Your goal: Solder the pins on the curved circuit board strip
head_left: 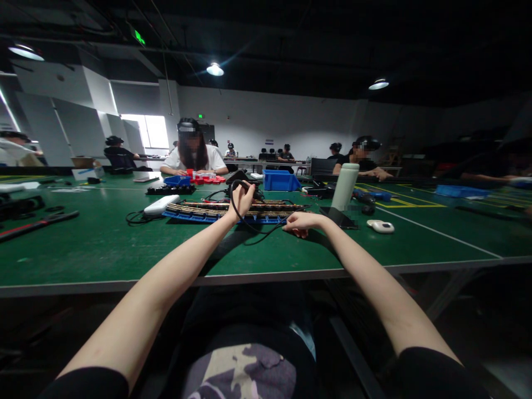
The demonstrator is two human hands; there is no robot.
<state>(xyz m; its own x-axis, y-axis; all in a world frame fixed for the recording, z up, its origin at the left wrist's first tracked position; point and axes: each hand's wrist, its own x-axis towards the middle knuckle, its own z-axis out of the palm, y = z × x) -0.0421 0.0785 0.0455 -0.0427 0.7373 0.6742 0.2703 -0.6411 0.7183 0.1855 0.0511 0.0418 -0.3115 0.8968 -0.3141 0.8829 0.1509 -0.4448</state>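
A black cable (258,231) loops down between my two hands. My left hand (242,200) is closed around its upper part, above a long, slightly curved blue rack (187,216). Rows of thin gold-coloured strips lie along that rack. At the rack's right end, my right hand (302,222) has its fingers bent down and together at the lower end of the cable; the fingertips are partly hidden. Behind my left hand sits a dark object, too covered to make out. A white oval device (162,205) with a dark cord lies left of the rack.
Right of my hands stand a pale green bottle (346,187), a dark flat phone-like object (338,218) and a small white case (380,226). A blue bin (281,180) is farther back. Across the green table (103,244), a person (195,155) handles red and white parts.
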